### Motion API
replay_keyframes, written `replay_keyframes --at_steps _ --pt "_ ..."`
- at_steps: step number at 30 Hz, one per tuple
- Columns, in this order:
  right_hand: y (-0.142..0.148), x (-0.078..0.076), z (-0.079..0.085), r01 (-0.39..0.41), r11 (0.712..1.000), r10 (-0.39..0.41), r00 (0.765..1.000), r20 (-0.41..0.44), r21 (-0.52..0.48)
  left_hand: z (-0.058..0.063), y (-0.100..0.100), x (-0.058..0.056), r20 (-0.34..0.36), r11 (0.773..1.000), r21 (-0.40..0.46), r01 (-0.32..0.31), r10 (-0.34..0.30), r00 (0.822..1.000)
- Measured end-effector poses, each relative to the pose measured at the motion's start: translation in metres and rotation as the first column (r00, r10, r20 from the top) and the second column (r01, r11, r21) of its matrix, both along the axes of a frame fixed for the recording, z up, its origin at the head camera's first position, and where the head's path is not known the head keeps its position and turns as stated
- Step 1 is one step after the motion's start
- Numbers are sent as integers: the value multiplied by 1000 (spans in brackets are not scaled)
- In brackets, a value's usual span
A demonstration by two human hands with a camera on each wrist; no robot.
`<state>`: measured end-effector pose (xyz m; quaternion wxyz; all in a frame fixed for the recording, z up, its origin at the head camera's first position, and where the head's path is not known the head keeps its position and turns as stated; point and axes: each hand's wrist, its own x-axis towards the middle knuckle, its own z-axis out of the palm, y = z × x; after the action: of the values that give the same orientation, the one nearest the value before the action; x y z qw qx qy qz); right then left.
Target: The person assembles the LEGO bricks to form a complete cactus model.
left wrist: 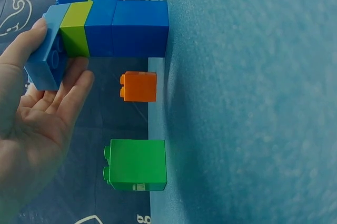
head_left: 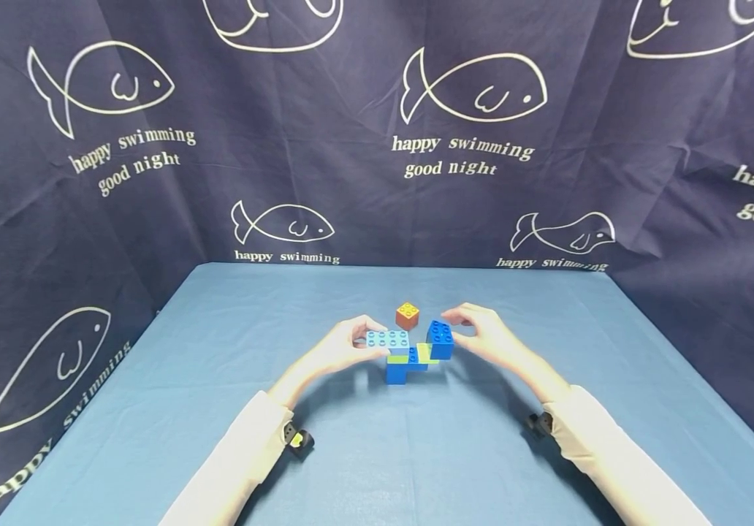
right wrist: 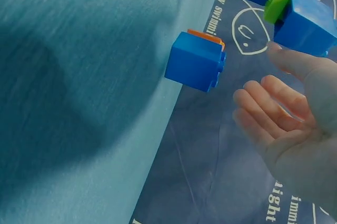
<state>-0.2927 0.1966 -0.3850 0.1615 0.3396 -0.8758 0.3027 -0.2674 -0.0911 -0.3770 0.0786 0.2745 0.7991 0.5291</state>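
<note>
Bricks are joined in one built piece: a light blue brick [head_left: 387, 342] at the left top, lime green bricks [left wrist: 78, 28], blue bricks [left wrist: 139, 28] below, and a dark blue brick [head_left: 440, 339] on the right end. My left hand [head_left: 347, 345] pinches the light blue brick between thumb and fingers, seen closely in the left wrist view. Beside the dark blue brick, my right hand [head_left: 485, 336] has its fingers extended and grips nothing. Its thumb tip is close to that brick in the right wrist view; contact is unclear.
An orange brick [head_left: 407, 316] stands on the blue-covered table [head_left: 377, 467] behind the built piece. A green brick [left wrist: 138, 164] shows in the left wrist view, and a separate blue brick [right wrist: 195, 61] in the right wrist view. A dark fish-print cloth [head_left: 364, 146] hangs behind.
</note>
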Motion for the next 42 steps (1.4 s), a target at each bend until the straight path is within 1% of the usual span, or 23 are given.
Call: replay_keyframes --at_steps 5,8,9,12,15,17,20,23,29,37,42 --pt "-3 -6 -5 31 999 -31 999 13 26 0 1 -1 3 1000 -1 -2 2 1000" --pt "-5 -10 -9 26 1000 -26 1000 10 15 -2 0 -1 2 1000 -4 -4 4 1000" --pt "-6 -10 -9 24 1000 -24 1000 -6 12 -2 0 -1 0 1000 -4 -4 4 1000" --pt "-8 -10 -10 18 1000 -18 1000 -13 5 -3 0 -1 -3 1000 -1 -4 4 1000" --pt "-11 -11 -11 47 999 -48 999 20 23 -2 0 0 -2 1000 -5 -5 5 1000" --pt "-12 -11 -11 70 997 -72 995 65 39 -2 0 1 -1 1000 -11 -6 6 1000" --pt "-13 -11 -12 94 994 -100 990 99 60 -1 0 2 -2 1000 -17 -7 7 1000" --pt "-14 -11 -13 99 993 -105 989 106 63 0 0 3 -12 1000 -17 0 0 1000" --pt "-14 -14 -18 88 994 -92 993 75 57 1 -1 4 -45 1000 -24 14 -15 999" --pt "-15 -17 -19 102 991 -109 991 82 84 -1 0 1 -41 1000 -26 10 -11 999" --pt "-15 -17 -18 117 986 -131 985 115 122 -2 0 -1 -32 1000 -14 7 -7 999"
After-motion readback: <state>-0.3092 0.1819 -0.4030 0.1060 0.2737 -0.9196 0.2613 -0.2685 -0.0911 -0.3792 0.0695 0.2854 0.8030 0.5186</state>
